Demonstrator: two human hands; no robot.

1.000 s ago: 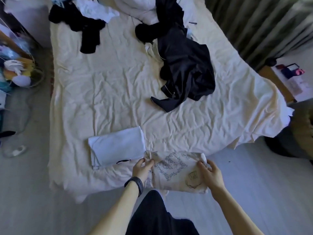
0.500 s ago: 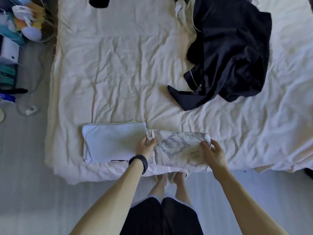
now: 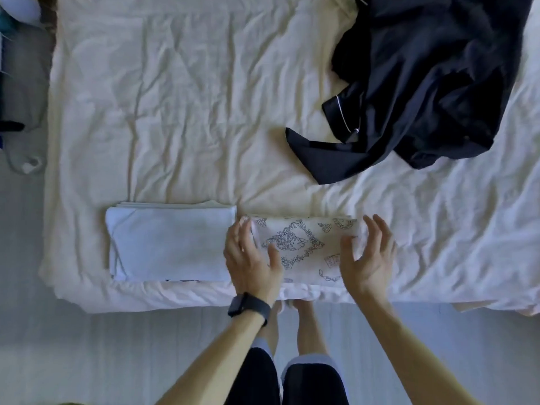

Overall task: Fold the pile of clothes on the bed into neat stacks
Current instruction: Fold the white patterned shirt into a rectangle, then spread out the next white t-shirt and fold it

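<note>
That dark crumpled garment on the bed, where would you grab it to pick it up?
Probably the dark garment by its pointed corner, reaching from the near edge of the bed: that corner lies flat, clear of the crumpled heap.

no readable text, line-drawn print on folded cloth (image 3: 301, 247) shows no legible words

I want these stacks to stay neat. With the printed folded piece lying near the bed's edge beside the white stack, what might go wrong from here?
The printed piece lies close to the edge of the bed; a nudge from the left hand or right hand might slide it off. The dark garment is crumpled nearby; dragging it over may disturb the white stack.
</note>
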